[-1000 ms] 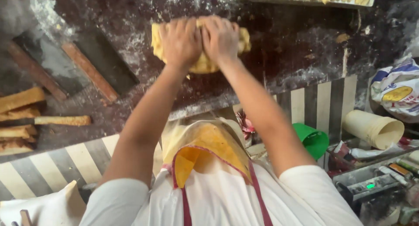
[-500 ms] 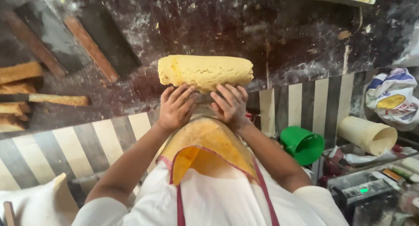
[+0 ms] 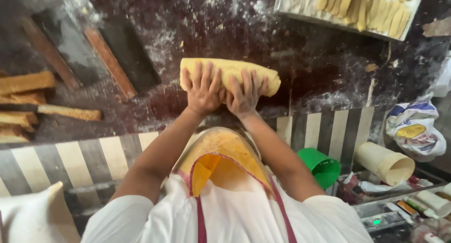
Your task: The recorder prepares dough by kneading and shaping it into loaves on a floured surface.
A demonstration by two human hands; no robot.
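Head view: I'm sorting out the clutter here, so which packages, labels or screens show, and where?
Printed plastic bag: right edge, crumpled, white with blue and yellow print.
Cream paper roll: lower right, beside a green tub.
Small device: bottom right, green light showing.
White sack: bottom left, plain.

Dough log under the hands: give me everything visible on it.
The dough log is pale yellow, thick and roughly cylindrical, with a matte, slightly cracked surface. It lies crosswise on the dark, flour-dusted worktop. The left hand and right hand press on its near side, spread fingers draped over the top.
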